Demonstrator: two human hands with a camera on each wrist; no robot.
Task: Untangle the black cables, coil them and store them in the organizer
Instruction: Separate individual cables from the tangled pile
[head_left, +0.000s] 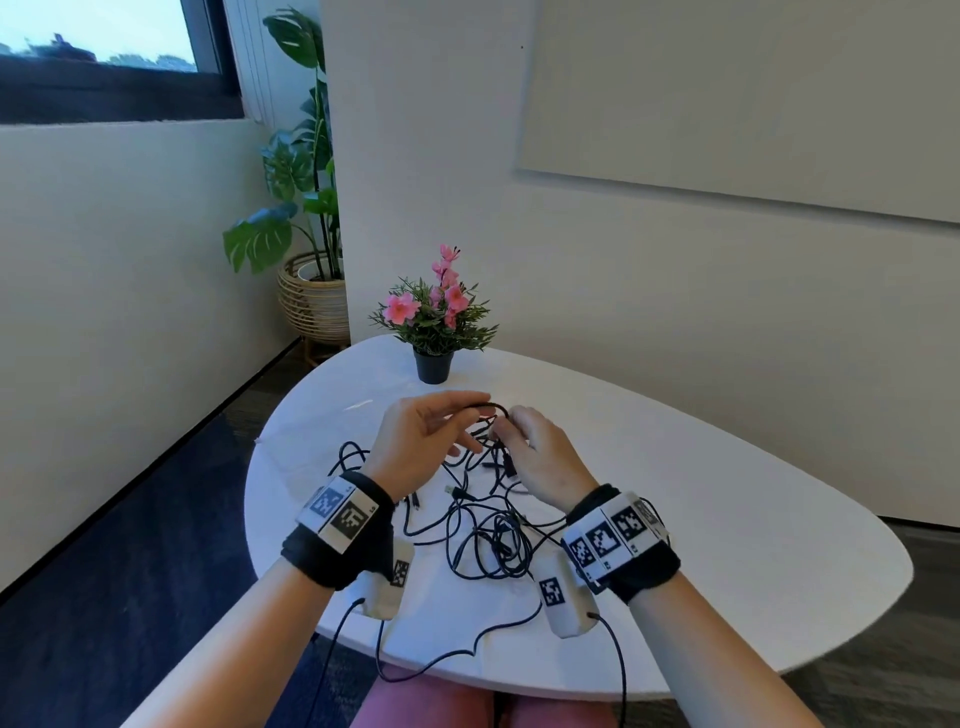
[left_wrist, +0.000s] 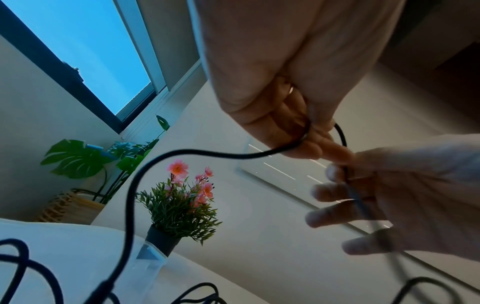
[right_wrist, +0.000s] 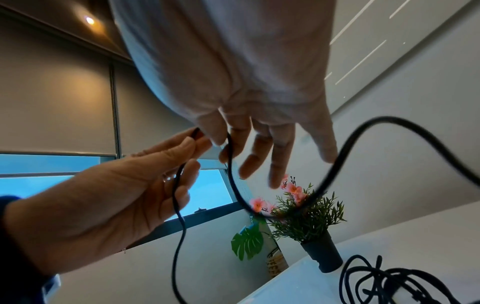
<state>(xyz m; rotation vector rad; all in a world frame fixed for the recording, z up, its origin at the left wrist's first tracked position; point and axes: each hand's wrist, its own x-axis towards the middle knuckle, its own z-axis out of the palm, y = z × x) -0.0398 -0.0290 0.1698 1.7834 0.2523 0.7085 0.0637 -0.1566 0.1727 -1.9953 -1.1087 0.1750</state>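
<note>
At frame centre, the left hand and right hand each pinch one cable, arching between them. It looks light, limp and snag-prone; grip near a plug.

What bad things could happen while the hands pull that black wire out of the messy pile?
Both the left hand and right hand hold one black cable that runs down into the tangle on the table. Pulling hard might tighten knots. The lifted pile might also drag toward the small flower pot and tip it. A strand already hanging over the near table edge might pull more cable off.
</note>
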